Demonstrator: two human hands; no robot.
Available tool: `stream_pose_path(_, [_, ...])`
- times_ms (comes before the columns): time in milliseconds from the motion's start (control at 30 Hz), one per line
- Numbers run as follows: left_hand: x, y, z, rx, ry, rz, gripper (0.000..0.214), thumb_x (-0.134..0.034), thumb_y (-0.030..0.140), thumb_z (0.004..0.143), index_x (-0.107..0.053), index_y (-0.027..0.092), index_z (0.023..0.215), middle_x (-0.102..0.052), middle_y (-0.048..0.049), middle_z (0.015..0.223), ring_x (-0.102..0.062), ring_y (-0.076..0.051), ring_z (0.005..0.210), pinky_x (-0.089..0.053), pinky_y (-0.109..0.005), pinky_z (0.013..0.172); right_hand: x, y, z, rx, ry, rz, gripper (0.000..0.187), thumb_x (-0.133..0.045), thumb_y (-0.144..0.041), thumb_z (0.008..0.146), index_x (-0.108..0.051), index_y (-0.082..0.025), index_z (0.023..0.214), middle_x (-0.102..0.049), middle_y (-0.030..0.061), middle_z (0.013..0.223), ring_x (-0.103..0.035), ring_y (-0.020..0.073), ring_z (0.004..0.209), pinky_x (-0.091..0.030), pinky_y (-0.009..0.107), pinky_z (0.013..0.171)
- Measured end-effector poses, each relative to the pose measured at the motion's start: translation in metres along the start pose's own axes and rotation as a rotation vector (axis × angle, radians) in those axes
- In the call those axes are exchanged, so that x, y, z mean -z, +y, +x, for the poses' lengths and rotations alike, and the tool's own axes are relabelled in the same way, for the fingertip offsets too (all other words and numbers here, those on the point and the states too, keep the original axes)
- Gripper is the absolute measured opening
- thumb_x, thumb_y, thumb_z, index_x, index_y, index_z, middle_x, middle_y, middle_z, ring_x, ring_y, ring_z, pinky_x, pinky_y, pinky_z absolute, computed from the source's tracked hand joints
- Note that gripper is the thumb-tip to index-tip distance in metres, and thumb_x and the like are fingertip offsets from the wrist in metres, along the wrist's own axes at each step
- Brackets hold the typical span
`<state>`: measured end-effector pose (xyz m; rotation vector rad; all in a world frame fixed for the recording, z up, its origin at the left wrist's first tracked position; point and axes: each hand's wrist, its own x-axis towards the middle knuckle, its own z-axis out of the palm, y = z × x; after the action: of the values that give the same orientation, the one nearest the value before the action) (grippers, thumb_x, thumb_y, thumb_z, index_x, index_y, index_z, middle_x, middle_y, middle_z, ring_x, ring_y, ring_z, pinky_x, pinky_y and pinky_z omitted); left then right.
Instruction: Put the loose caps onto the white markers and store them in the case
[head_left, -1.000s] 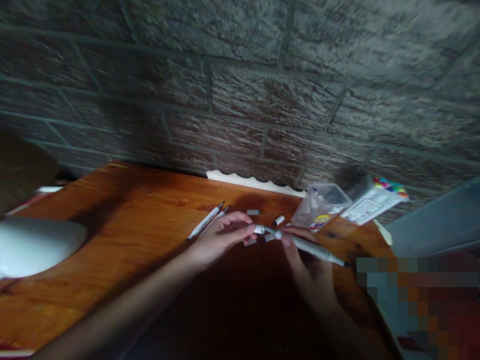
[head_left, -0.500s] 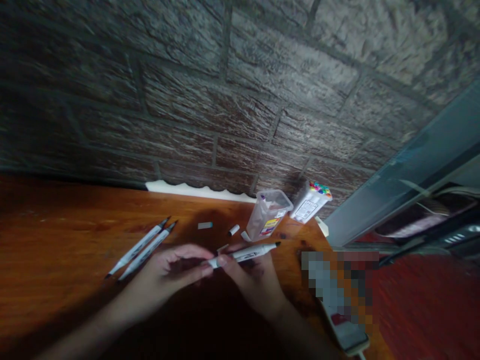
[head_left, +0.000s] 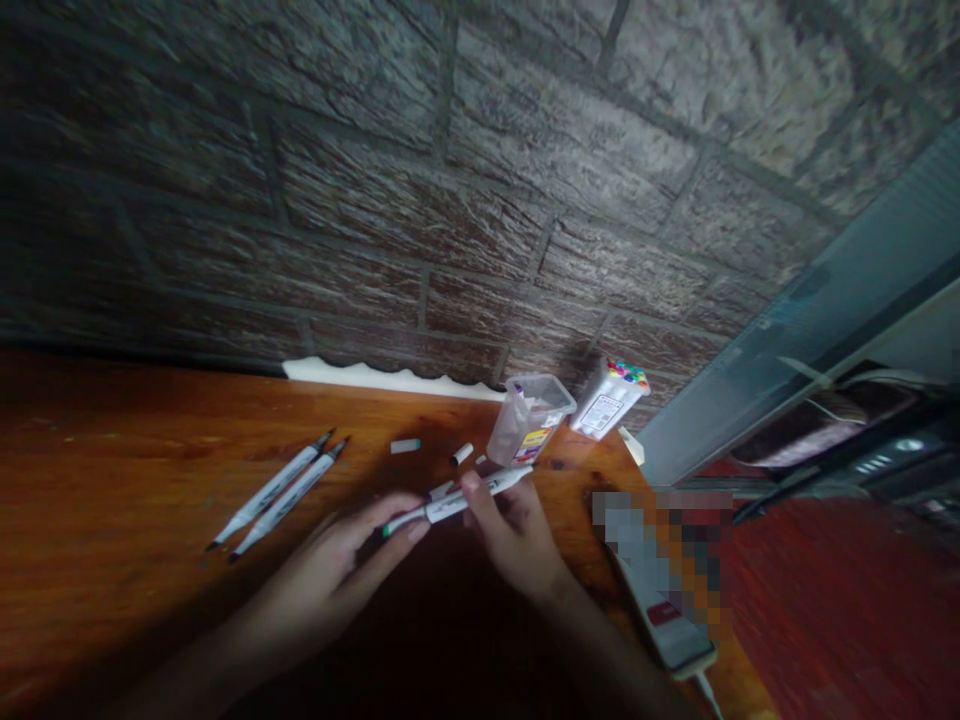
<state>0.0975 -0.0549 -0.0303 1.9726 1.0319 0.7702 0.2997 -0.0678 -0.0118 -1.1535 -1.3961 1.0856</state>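
Note:
A white marker (head_left: 450,503) lies slantwise between my hands above the wooden table. My right hand (head_left: 517,540) is closed around its barrel, thumb on top, with the tapered tip pointing up and right. My left hand (head_left: 352,560) pinches the green-ended cap (head_left: 405,520) at the lower-left end; I cannot tell whether it is fully seated. Beside my right fingers a small pale piece shows, partly hidden. Two uncapped markers (head_left: 270,490) with dark tips at both ends lie side by side to the left. A loose cap with a teal end (head_left: 405,446) and a white cap (head_left: 462,455) lie beyond my hands.
A clear plastic box (head_left: 531,420) stands behind my right hand, holding little. Next to it is a box packed with colourful-ended markers (head_left: 609,400). A phone (head_left: 667,610) with a cable lies at the table's right edge. A stone-patterned wall (head_left: 360,220) rises behind.
My left fingers have shifted left, and the cap's green end now shows. The marker has moved slightly down and left in view.

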Motion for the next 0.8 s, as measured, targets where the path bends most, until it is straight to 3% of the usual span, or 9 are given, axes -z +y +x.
stream_pose_path(67, [0.0, 0.002, -0.002, -0.006, -0.028, 0.077, 0.036, -0.044, 0.044, 0.099, -0.068, 0.022, 0.116, -0.075, -0.0022, 0.105, -0.071, -0.018, 0.097, -0.054, -0.02, 0.087, -0.002, 0.002, 0.001, -0.039, 0.007, 0.011, 0.047, -0.058, -0.055, 0.089, -0.054, -0.019, 0.059, -0.049, -0.0029, 0.057, -0.045, 0.0099, 0.054, -0.036, 0.025, 0.054])
stream_pose_path(267, [-0.007, 0.001, -0.005, -0.097, -0.078, 0.233, 0.041, -0.038, 0.036, 0.099, -0.065, 0.025, 0.128, -0.075, -0.0033, 0.117, -0.072, -0.022, 0.104, -0.057, -0.027, 0.09, -0.009, 0.0, -0.003, -0.175, 0.063, 0.056, 0.035, -0.057, -0.055, 0.08, -0.055, -0.021, 0.071, -0.052, -0.0007, 0.067, -0.049, 0.0148, 0.064, -0.043, 0.029, 0.063])
stream_pose_path(400, [-0.01, 0.005, -0.008, -0.155, -0.085, 0.168, 0.044, -0.037, 0.035, 0.1, -0.058, 0.028, 0.139, -0.071, -0.0016, 0.127, -0.069, -0.022, 0.11, -0.053, -0.03, 0.1, -0.015, -0.005, -0.01, -0.236, 0.088, 0.026, 0.03, -0.052, -0.051, 0.077, -0.052, -0.023, 0.067, -0.049, 0.0005, 0.064, -0.046, 0.0166, 0.062, -0.039, 0.03, 0.058])
stream_pose_path(567, [-0.018, 0.015, -0.01, -0.103, -0.055, 0.002, 0.045, -0.035, 0.04, 0.102, -0.057, 0.03, 0.14, -0.066, -0.0007, 0.134, -0.064, -0.023, 0.12, -0.044, -0.036, 0.112, -0.021, 0.0, -0.011, -0.261, 0.11, -0.004, 0.035, -0.045, -0.056, 0.079, -0.049, -0.023, 0.066, -0.049, 0.0018, 0.067, -0.048, 0.0183, 0.067, -0.041, 0.031, 0.064])
stream_pose_path(700, [-0.019, 0.018, -0.005, -0.076, -0.048, -0.027, 0.044, -0.035, 0.039, 0.102, -0.058, 0.027, 0.137, -0.069, -0.003, 0.128, -0.064, -0.022, 0.119, -0.044, -0.035, 0.11, -0.017, 0.003, -0.004, -0.274, 0.029, -0.074, 0.049, -0.036, -0.067, 0.085, -0.048, -0.023, 0.068, -0.047, 0.0005, 0.065, -0.044, 0.0158, 0.061, -0.04, 0.03, 0.059])
stream_pose_path(800, [-0.014, 0.018, -0.002, -0.076, -0.022, -0.031, 0.041, -0.033, 0.036, 0.103, -0.062, 0.024, 0.13, -0.073, -0.0046, 0.115, -0.068, -0.021, 0.106, -0.052, -0.032, 0.099, 0.006, -0.01, -0.002, -0.264, -0.178, -0.183, 0.058, -0.04, -0.074, 0.085, -0.054, -0.021, 0.067, -0.048, -0.0013, 0.06, -0.042, 0.0121, 0.053, -0.038, 0.027, 0.05])
